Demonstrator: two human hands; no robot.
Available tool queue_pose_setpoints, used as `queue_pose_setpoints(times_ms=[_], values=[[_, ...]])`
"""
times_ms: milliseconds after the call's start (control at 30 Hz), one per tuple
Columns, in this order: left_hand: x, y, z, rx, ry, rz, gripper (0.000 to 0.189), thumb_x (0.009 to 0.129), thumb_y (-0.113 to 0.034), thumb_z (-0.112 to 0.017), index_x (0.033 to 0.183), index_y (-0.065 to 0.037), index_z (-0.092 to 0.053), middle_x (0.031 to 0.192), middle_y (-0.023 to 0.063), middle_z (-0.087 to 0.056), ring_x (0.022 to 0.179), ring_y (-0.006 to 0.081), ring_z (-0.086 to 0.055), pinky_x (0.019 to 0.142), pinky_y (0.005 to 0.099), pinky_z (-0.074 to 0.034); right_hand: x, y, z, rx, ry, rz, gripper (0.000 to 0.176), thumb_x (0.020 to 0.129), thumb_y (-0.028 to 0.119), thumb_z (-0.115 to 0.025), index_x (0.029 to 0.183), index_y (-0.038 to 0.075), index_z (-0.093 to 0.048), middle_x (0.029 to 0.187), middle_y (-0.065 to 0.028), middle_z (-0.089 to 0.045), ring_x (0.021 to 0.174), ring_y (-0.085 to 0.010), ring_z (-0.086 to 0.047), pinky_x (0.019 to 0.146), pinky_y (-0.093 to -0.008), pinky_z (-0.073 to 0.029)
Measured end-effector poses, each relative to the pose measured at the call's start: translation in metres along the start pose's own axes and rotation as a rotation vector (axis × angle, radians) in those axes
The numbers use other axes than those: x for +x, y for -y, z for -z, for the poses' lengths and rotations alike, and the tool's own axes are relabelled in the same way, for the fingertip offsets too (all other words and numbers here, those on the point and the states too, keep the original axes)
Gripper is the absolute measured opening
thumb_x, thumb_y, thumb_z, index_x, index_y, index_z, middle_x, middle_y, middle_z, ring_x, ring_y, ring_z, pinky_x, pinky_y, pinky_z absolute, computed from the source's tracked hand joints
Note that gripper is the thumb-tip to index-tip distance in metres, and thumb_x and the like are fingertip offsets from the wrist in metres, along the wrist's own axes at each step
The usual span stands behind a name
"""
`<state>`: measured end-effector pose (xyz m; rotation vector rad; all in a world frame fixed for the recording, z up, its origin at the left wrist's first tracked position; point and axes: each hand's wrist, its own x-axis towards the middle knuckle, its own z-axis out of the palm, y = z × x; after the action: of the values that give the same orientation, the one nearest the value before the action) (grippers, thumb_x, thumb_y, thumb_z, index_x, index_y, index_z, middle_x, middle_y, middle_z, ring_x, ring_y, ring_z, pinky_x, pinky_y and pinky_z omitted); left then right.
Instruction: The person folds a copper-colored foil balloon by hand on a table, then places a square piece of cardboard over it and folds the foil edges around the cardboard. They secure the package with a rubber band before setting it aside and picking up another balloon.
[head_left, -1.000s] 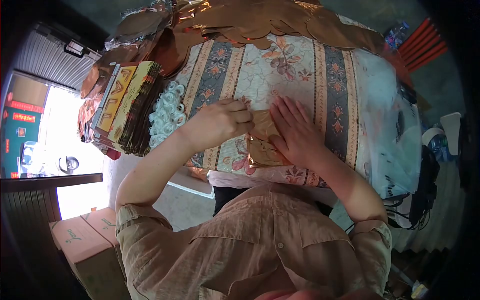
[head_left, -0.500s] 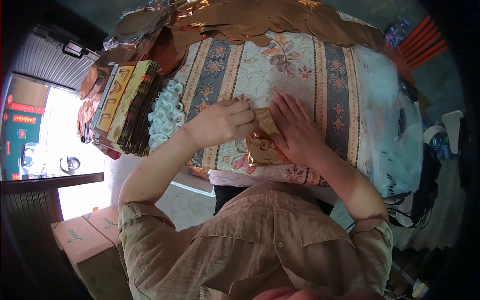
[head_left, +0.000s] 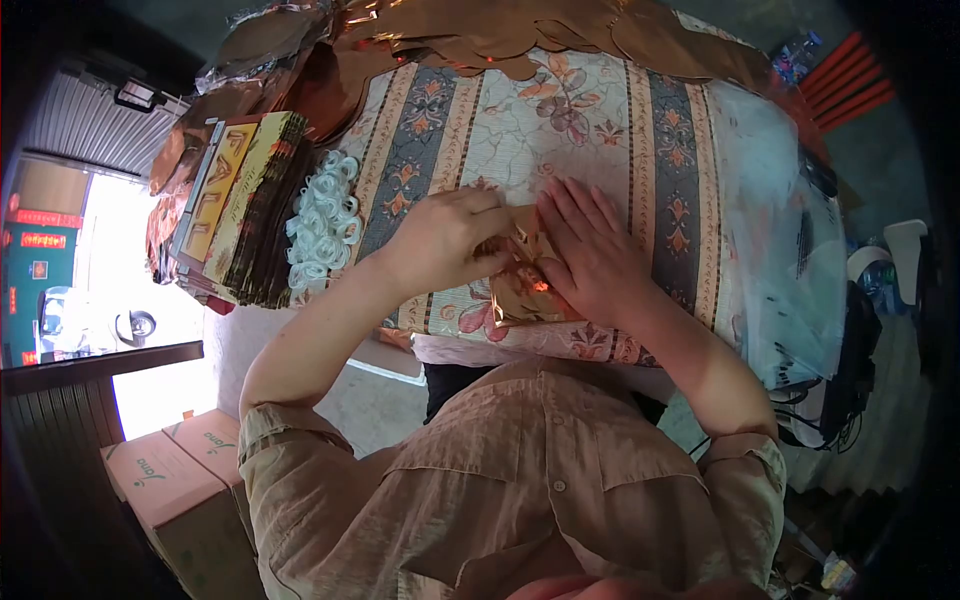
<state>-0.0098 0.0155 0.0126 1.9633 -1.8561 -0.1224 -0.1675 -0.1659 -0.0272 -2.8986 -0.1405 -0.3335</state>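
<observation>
A shiny gold foil piece [head_left: 525, 297], squarish and creased, lies on the patterned tablecloth near its front edge. My right hand [head_left: 597, 255] presses flat on the foil's right side, fingers stretched out. At the upper left of the foil, my left hand [head_left: 450, 240] is curled, its fingertips and thumb closed on the foil's edge. Its fingers partly cover that edge, so the exact pinch is hidden. Left of this hand are a pile of white curled plastic rings [head_left: 325, 220] and a stack of printed gold and yellow packets [head_left: 250, 205].
Large copper-coloured foil sheets [head_left: 450, 30] spread along the table's far side. Clear plastic bags [head_left: 775, 240] lie at the right edge. Cardboard boxes [head_left: 165, 470] stand on the floor at lower left. Red slats [head_left: 845, 85] show at upper right.
My left hand has shifted slightly left and its fingers have loosened a little at the foil. My right hand stays flat on it. The whole view has tilted slightly.
</observation>
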Motion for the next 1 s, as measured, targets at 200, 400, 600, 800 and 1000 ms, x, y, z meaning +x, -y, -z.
queue_pose_setpoints(times_ms=[200, 400, 600, 800, 1000], values=[[-0.017, -0.001, -0.005, -0.157, -0.123, 0.013, 0.030, 0.070, -0.018, -0.079, 0.095, -0.007, -0.066, 0.094, 0.0112, -0.062, 0.095, 0.0318, -0.062, 0.085, 0.0413, -0.050, -0.001, 0.000, 0.000, 0.000, -0.008, 0.011, 0.063, 0.095, 0.031, -0.051, 0.146, -0.003, -0.036, 0.151, -0.0211, -0.035, 0.143, -0.0338, -0.029, 0.119, -0.0462, -0.017], [-0.024, 0.004, 0.002, -0.233, -0.093, 0.005, 0.026, 0.075, -0.006, -0.072, 0.101, -0.006, -0.067, 0.097, 0.0125, -0.064, 0.097, 0.0323, -0.062, 0.090, 0.0415, -0.050, -0.001, 0.000, 0.000, -0.003, -0.019, 0.022, 0.064, 0.095, 0.032, -0.051, 0.145, -0.003, -0.036, 0.152, -0.0211, -0.035, 0.143, -0.0335, -0.029, 0.119, -0.0460, -0.018], [-0.018, 0.009, 0.004, -0.047, -0.015, -0.123, 0.026, 0.075, -0.001, -0.068, 0.101, -0.005, -0.070, 0.098, 0.0089, -0.064, 0.099, 0.0283, -0.062, 0.089, 0.0397, -0.050, -0.001, -0.001, -0.003, -0.008, -0.020, 0.021, 0.063, 0.094, 0.032, -0.052, 0.145, -0.003, -0.037, 0.152, -0.0214, -0.035, 0.143, -0.0334, -0.029, 0.119, -0.0463, -0.017], [-0.012, 0.007, 0.012, 0.143, -0.026, -0.252, 0.026, 0.074, -0.012, -0.061, 0.098, -0.007, -0.070, 0.098, 0.0059, -0.063, 0.098, 0.0258, -0.062, 0.087, 0.0381, -0.051, 0.000, 0.000, -0.002, -0.003, -0.010, 0.010, 0.063, 0.095, 0.033, -0.051, 0.144, -0.003, -0.038, 0.152, -0.0209, -0.035, 0.144, -0.0332, -0.029, 0.119, -0.0464, -0.017], [-0.013, 0.017, 0.001, 0.220, -0.110, -0.355, 0.027, 0.075, -0.014, -0.060, 0.099, -0.007, -0.068, 0.099, 0.0057, -0.062, 0.097, 0.0248, -0.062, 0.086, 0.0371, -0.051, 0.000, -0.001, -0.003, -0.022, 0.006, 0.003, 0.062, 0.095, 0.033, -0.049, 0.145, -0.002, -0.038, 0.152, -0.0202, -0.035, 0.144, -0.0329, -0.028, 0.120, -0.0461, -0.016]])
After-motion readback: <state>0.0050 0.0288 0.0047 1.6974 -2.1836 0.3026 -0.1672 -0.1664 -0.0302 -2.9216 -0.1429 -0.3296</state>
